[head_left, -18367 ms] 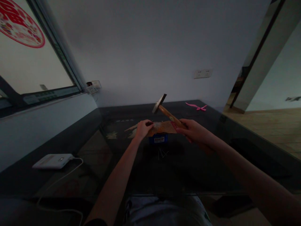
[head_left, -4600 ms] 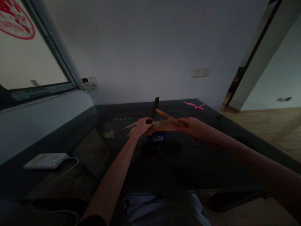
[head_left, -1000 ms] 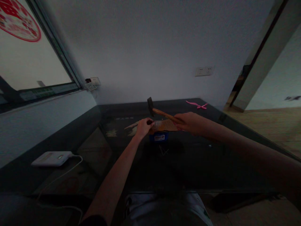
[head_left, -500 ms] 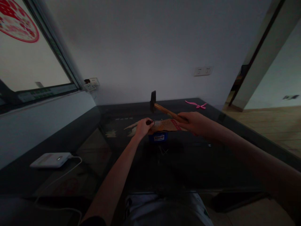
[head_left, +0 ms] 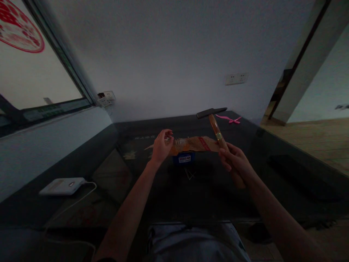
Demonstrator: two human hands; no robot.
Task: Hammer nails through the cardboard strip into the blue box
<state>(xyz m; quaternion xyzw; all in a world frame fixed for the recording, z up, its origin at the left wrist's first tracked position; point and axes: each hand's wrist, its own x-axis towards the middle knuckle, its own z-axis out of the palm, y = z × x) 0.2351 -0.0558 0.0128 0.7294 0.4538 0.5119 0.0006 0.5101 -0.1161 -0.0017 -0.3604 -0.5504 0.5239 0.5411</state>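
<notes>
My right hand is closed around the wooden handle of a hammer. The hammer's dark head points up, to the right of a long tan speckled piece with a red band. That piece lies across a small blue box with a white label. Several thin nail-like pins stand up from its left part. Beside them, my left hand rests at the left end, fingers loosely curled and apart from the thumb, with nothing visible between them. A few loose nails lie in front of the box.
A white power bank with a cable lies on the dark glossy table at left. At the back right is a pink ribbon. A dark flat object lies at right. Wall sockets are behind.
The hammer has swung away from the pins to the right and turned, its head now lying crosswise. My left hand has lifted slightly and loosened its pinch by the pins.
</notes>
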